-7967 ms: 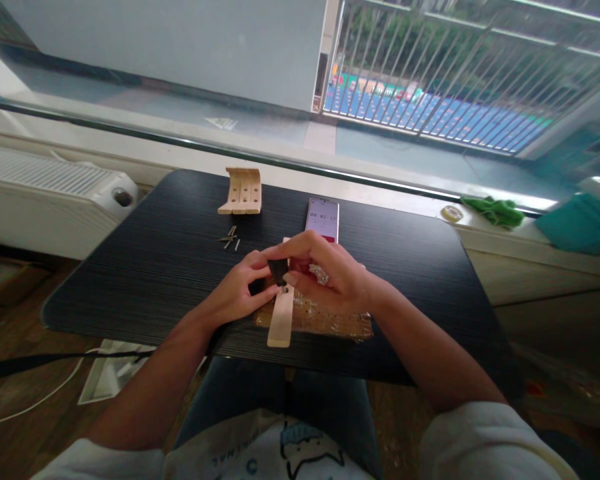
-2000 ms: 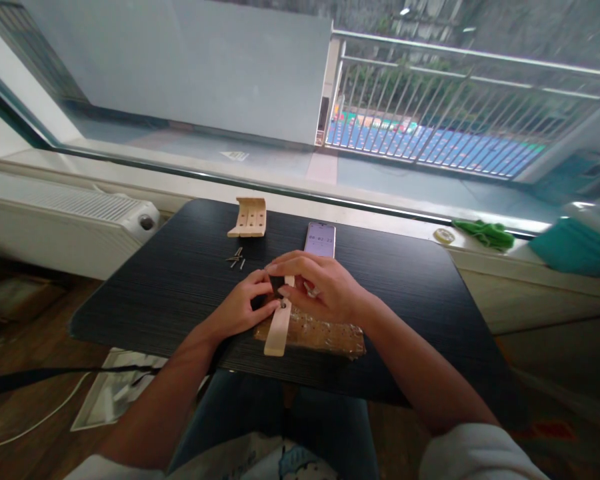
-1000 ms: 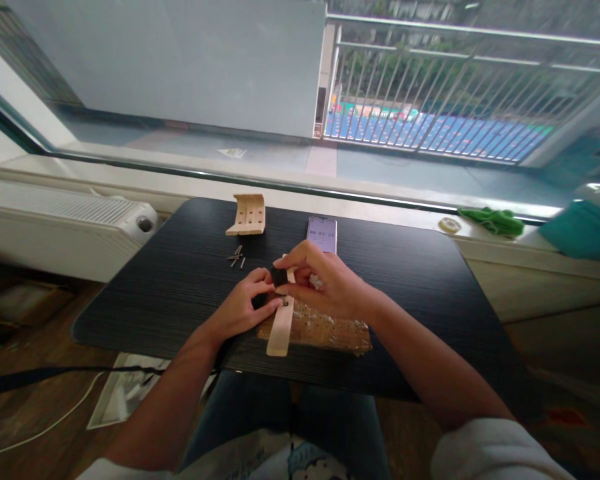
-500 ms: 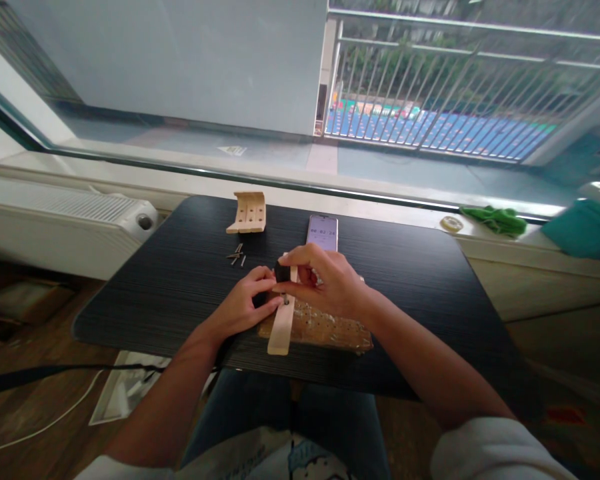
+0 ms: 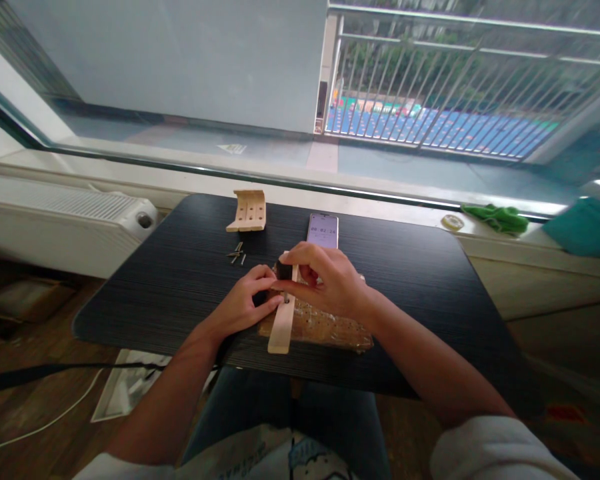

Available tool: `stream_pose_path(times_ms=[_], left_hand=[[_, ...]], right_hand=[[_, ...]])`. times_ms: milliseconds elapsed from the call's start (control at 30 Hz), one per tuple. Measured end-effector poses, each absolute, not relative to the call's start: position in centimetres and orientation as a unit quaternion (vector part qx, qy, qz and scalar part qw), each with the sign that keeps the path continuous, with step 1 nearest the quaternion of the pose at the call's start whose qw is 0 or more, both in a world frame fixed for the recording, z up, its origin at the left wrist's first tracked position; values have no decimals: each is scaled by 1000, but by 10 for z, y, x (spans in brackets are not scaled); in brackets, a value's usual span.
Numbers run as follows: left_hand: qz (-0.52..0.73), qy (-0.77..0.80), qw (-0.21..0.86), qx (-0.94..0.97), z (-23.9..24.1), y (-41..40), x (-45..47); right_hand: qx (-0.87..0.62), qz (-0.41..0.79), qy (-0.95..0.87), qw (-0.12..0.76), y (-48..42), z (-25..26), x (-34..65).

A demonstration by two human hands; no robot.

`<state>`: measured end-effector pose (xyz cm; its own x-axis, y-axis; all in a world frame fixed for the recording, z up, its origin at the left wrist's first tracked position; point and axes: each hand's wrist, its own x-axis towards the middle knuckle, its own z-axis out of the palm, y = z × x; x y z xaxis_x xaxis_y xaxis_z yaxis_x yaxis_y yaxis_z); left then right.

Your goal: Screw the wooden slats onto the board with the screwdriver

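A pale wooden slat [image 5: 281, 327] lies across a perforated brown board wrapped in clear film [image 5: 330, 327] near the front edge of the black table [image 5: 170, 267]. My right hand [image 5: 325, 280] pinches a small black tool [image 5: 281, 270] held upright over a hole in the slat. My left hand [image 5: 243, 307] rests beside it, its curled fingers pressing on the slat's left edge. What sits under the tool's tip is hidden by my fingers.
Several small screws [image 5: 237, 255] lie left of my hands. A curved wooden piece with holes [image 5: 247, 211] sits at the table's back. A phone [image 5: 323, 230] with a lit timer lies behind my right hand. A white radiator [image 5: 65, 220] stands at left; a window sill runs behind.
Both hands stay on the slat and tool throughout. My right-hand fingers shift slightly around the black tool. The camera view has tilted a little.
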<state>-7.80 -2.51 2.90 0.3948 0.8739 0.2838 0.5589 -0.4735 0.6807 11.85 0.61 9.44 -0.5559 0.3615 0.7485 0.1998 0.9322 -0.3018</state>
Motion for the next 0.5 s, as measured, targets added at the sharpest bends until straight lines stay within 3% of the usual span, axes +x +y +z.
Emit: stream_pose_path(times_ms=[500], left_hand=[[313, 447, 250, 800, 29, -25, -78]], right_hand=[[-151, 116, -876, 442, 4, 95, 117]])
